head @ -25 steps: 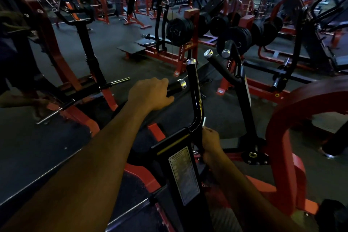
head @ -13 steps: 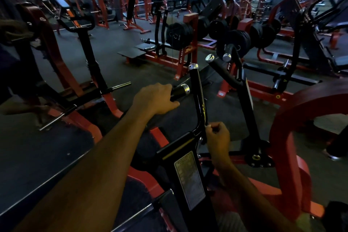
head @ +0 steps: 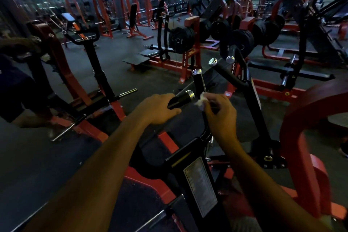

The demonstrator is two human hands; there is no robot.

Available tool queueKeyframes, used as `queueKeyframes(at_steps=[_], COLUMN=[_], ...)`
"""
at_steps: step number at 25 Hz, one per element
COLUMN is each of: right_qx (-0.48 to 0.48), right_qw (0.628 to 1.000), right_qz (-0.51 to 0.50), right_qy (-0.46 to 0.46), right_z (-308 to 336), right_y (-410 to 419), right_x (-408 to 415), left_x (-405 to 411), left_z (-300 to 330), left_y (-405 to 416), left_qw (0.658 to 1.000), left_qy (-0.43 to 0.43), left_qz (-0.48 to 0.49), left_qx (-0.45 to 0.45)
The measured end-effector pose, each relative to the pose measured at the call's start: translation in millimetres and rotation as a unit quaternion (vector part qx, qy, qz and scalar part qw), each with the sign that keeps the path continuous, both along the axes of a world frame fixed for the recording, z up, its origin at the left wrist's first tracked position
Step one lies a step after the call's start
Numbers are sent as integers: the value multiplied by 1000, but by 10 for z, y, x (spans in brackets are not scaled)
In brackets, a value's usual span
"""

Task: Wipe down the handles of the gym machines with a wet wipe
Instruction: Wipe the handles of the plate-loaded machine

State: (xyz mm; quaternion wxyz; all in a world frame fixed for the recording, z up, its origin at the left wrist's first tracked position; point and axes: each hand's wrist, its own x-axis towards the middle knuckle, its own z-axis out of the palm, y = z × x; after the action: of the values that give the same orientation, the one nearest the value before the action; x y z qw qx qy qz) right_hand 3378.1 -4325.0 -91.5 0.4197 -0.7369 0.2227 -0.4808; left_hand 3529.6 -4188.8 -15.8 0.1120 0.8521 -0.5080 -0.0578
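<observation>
A black machine arm in front of me forks into a short side handle point(head: 182, 98) with a chrome end cap and a longer upright handle point(head: 198, 81). My left hand point(head: 158, 107) grips the side handle from the left. My right hand point(head: 220, 117) pinches a small white wet wipe point(head: 201, 101) against the upright handle's shaft, just right of the side handle's cap. The shaft below the wipe is hidden by my right hand.
A second pair of black handles point(head: 227, 64) stands just beyond on the right. A curved red frame point(head: 293, 128) rises at the right. Weight plates point(head: 181, 38) and red racks fill the back. Another person's arm point(head: 18, 45) shows at the left edge.
My right hand has risen from the base of the upright handle to its upper shaft, and the white wipe now shows at its fingertips. My left hand has kept its grip.
</observation>
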Motion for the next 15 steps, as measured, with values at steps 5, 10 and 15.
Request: queueKeyframes(at_steps=[5, 10, 15], right_qx=[-254, -336, -2], right_qw=[963, 935, 987], right_qz=[0, 8, 68], right_qy=[86, 114, 147], right_z=[123, 205, 301], right_y=[-126, -136, -321], right_x=[506, 533, 502], left_x=[9, -64, 5], left_z=[-111, -408, -488], left_y=[492, 793, 784], left_qw=[998, 967, 960], left_qy=[25, 96, 91], left_qz=[38, 119, 95], left_qx=[-48, -206, -246])
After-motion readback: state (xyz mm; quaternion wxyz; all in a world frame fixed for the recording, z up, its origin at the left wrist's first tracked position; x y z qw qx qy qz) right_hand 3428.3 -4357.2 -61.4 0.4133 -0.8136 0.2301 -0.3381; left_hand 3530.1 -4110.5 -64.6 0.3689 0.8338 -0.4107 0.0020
